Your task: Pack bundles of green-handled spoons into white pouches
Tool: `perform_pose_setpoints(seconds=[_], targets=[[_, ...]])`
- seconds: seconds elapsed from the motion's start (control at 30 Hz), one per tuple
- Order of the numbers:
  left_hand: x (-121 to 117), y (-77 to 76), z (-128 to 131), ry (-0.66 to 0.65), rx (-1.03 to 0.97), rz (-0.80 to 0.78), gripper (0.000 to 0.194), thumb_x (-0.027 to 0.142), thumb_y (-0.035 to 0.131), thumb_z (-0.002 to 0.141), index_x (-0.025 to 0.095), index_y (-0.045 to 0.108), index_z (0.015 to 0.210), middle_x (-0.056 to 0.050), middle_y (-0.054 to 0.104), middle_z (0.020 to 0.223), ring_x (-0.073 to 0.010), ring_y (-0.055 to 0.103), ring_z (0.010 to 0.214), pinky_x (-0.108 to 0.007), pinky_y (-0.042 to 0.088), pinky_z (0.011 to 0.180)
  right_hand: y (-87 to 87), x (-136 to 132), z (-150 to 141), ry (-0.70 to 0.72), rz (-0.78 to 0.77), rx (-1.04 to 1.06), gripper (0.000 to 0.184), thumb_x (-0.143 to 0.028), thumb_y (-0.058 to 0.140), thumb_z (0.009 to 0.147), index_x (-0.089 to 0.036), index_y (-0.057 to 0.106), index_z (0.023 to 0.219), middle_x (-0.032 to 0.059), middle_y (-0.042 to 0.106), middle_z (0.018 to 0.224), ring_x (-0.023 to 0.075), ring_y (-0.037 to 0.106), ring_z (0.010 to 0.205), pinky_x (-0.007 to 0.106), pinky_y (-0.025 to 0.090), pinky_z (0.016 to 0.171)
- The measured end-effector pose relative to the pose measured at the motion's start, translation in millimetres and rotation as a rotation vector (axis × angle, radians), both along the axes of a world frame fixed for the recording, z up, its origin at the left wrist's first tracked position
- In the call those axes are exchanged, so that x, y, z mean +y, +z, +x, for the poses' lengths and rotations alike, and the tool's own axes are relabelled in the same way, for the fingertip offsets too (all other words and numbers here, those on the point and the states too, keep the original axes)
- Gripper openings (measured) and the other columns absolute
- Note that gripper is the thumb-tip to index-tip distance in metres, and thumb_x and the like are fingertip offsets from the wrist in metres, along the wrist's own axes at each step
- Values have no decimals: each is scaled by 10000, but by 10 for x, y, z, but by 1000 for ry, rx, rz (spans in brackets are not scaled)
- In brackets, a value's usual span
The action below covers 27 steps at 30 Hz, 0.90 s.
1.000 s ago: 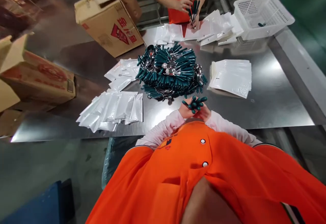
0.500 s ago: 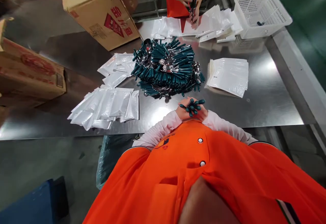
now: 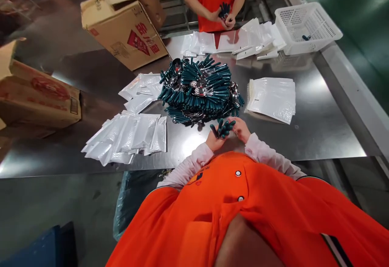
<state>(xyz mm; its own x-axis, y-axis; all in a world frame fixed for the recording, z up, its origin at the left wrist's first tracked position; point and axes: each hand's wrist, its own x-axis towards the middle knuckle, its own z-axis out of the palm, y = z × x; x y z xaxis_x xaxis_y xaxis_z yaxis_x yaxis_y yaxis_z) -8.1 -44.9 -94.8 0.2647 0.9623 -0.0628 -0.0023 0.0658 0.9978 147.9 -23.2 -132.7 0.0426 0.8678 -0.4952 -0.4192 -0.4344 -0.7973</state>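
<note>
My left hand [image 3: 214,141] is closed around a bunch of dark teal-handled utensils [image 3: 223,129], handle ends up; their heads are hidden in the grip. At the right side of the bunch is my right hand [image 3: 240,130], its fingers partly stretched toward the handles and touching or nearly touching them. Just beyond both hands lies a big heap of teal-handled spoons [image 3: 197,88] with shiny metal heads. To its right is a stack of flat white envelopes [image 3: 272,99]. On the left lie several filled white packets [image 3: 127,135].
A steel table [image 3: 188,145] runs across. At the back left stand an open cardboard box [image 3: 121,36] and another box [image 3: 39,92]. A white basket [image 3: 306,30] sits back right. Opposite, a co-worker's hands [image 3: 226,20] hold similar utensils behind white envelopes [image 3: 202,43].
My hands were together around the bunch; now the right hand has drawn apart to its right side and the left hand bears it. The co-worker's bunch now points handles up.
</note>
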Motion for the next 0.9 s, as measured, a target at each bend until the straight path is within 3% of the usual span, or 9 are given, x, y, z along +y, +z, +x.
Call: perform_pose_setpoints(seconds=[0.07,0.13,0.23,0.37,0.47,0.63,0.8,0.9], targets=[[-42,-82,-82,23,100,-23,175,165,834,678,204,721,805,-65,721,812,-226,689,809,-397,563,864,-55,215,162,-109,82,-290,214,-386,766,713,-218,659,792,-35,616,674,135,531,628,284,491,681],[-87,-145,-154,80,196,-94,149,206,819,702,212,730,821,-52,721,792,-214,684,766,-378,565,809,-33,459,283,-106,215,-601,182,-368,717,749,-205,701,828,10,668,754,167,558,693,335,503,774],[-120,-191,-223,134,247,-193,94,257,790,731,208,717,763,-2,641,623,-176,627,634,-315,535,669,121,839,318,0,431,-965,235,-354,618,849,-190,756,944,91,715,930,226,609,858,407,485,919],[-102,-149,-274,161,195,-236,121,249,780,717,187,681,685,29,561,532,-125,522,527,-259,463,555,371,1272,146,225,620,-1254,298,-351,564,929,-191,786,1049,144,700,1105,294,569,1074,469,420,1023],[-95,-75,-303,180,179,-262,127,219,776,704,180,660,671,31,555,532,-115,496,513,-249,442,521,478,1529,10,412,628,-1407,299,-321,569,938,-194,787,1098,160,677,1200,351,490,1159,529,379,1014],[-131,39,-327,221,169,-303,155,198,775,682,181,629,633,34,541,534,-112,488,514,-247,432,499,555,1935,-32,543,572,-1560,327,-195,496,956,-185,761,1147,171,610,1328,376,405,1247,527,352,987],[-173,41,-349,247,100,-382,169,210,801,648,184,635,640,28,542,546,-118,500,518,-255,443,478,614,2205,42,666,580,-1601,201,-151,564,893,-116,760,918,232,669,1143,374,442,1169,542,346,968],[-125,-41,-419,277,46,-386,264,310,854,632,175,633,683,33,535,521,-107,483,478,-250,423,458,693,2242,128,582,702,-1489,138,-141,589,874,-128,714,817,206,690,1044,345,477,1131,558,341,1001]])
